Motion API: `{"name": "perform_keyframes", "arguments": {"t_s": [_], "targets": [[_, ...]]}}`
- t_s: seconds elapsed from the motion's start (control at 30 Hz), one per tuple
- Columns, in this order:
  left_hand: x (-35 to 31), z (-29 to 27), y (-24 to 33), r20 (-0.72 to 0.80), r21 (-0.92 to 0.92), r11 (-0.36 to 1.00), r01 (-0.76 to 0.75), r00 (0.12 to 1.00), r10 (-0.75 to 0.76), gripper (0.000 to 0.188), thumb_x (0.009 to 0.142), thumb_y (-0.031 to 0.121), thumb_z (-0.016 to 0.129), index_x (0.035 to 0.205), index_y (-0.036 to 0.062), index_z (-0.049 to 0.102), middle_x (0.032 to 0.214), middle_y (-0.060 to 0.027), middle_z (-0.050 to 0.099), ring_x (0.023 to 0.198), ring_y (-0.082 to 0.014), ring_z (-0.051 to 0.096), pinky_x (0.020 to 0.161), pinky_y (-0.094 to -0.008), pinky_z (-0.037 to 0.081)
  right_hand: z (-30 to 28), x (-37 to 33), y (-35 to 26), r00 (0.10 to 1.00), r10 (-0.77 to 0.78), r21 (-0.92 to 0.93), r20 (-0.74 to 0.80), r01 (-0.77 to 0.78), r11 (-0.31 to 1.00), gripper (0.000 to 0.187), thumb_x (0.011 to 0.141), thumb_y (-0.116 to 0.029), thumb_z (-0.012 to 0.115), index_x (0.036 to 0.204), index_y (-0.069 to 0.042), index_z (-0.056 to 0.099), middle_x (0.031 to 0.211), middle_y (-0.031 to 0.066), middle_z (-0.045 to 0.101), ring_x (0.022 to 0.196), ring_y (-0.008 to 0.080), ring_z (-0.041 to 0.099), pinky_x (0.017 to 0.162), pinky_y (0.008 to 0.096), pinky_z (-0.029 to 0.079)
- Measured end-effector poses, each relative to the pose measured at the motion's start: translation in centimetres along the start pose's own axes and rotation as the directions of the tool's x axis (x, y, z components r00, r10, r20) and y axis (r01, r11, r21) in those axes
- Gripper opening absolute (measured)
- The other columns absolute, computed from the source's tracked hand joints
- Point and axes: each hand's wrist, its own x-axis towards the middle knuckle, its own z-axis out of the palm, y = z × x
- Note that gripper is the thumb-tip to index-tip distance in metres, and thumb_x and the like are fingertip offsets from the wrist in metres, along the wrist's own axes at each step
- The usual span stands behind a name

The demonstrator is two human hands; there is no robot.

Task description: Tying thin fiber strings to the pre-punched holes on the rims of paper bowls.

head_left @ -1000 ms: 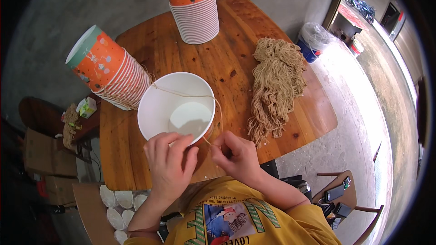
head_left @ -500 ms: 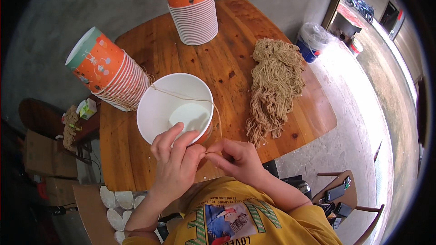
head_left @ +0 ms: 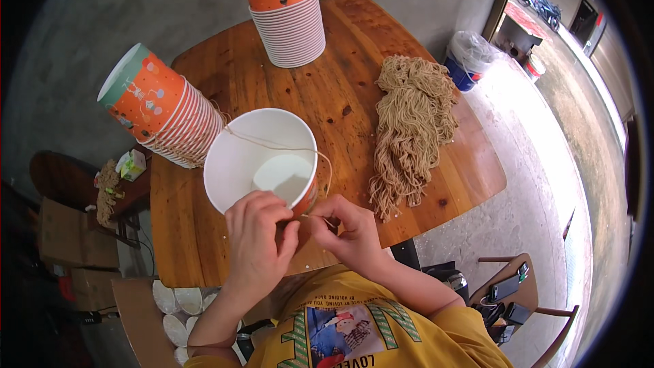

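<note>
A large white-lined paper bucket (head_left: pixel 235 143) stands near me on the table with its mouth up. A thin tan string (head_left: pixel 330 170) crosses its mouth, drops over the right rim and reaches my fingers. At the bucket's near rim, my left hand (head_left: pixel 257 235) has its fingers curled in, their tips at the string's end. My right hand (head_left: pixel 349 233) pinches the string just beside it. Left of the bucket leans a stack of orange and green printed buckets (head_left: pixel 163 105) with string about it. A thick tan bundle of strings (head_left: pixel 412 133) lies to the right.
Another stack of paper buckets (head_left: pixel 286 24) stands at the back of the wooden table (head_left: pixel 354 61). On the floor, a cardboard box (head_left: pixel 136 313) holds white round things at lower left. A chair (head_left: pixel 514 286) with small devices is at lower right, a lined blue bin (head_left: pixel 466 68) beyond.
My left fingers, raised and spread over the bucket's rim before, have curled down toward the string. My right hand has shifted slightly up and left, still pinching.
</note>
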Motion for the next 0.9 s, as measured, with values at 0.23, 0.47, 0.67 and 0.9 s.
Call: {"name": "perform_keyframes", "arguments": {"t_s": [0.23,0.47,0.67,0.9], "targets": [[0.2,0.0,0.1,-0.019,-0.015,0.987,0.159,0.987,-0.160,0.030,0.083,0.001,0.065,0.111,0.0025,0.053,0.095,-0.0126,0.061,0.084,-0.0303,0.060,0.078,-0.0402,0.044,1.1,0.8,1.5,0.959,-0.254,-0.200,-0.127,0.226,0.953,0.017,0.077,0.001,0.068,0.089,-0.005,0.057,0.079,0.0068,0.061,0.060,0.0176,0.060,0.056,0.0272,0.050],[0.7,0.5,0.7,-0.014,-0.034,0.981,0.190,0.982,-0.191,0.031,0.084,0.003,0.065,0.113,0.0028,0.055,0.093,-0.0133,0.063,0.080,-0.0307,0.060,0.075,-0.0403,0.046,1.0,1.5,1.8,0.920,-0.352,-0.228,-0.173,0.310,0.923,0.018,0.075,0.002,0.069,0.087,-0.005,0.058,0.077,0.0081,0.060,0.061,0.0213,0.060,0.055,0.0296,0.049],[0.7,0.5,0.5,-0.020,-0.055,0.979,0.198,0.980,-0.199,0.030,0.085,0.003,0.065,0.113,0.0025,0.055,0.092,-0.0130,0.064,0.080,-0.0309,0.060,0.074,-0.0405,0.046,1.4,1.6,1.8,0.934,-0.312,-0.260,-0.176,0.261,0.929,0.017,0.076,0.000,0.069,0.088,-0.006,0.059,0.077,0.0084,0.061,0.060,0.0221,0.061,0.054,0.0304,0.049],[0.7,0.5,0.6,-0.016,-0.061,0.978,0.202,0.979,-0.203,0.032,0.085,0.003,0.065,0.115,0.0025,0.054,0.091,-0.0129,0.064,0.079,-0.0308,0.060,0.074,-0.0405,0.046,1.7,1.9,1.9,0.923,-0.331,-0.266,-0.195,0.275,0.924,0.017,0.076,-0.002,0.069,0.090,-0.006,0.060,0.078,0.0093,0.062,0.062,0.0230,0.063,0.054,0.0309,0.051]]}}
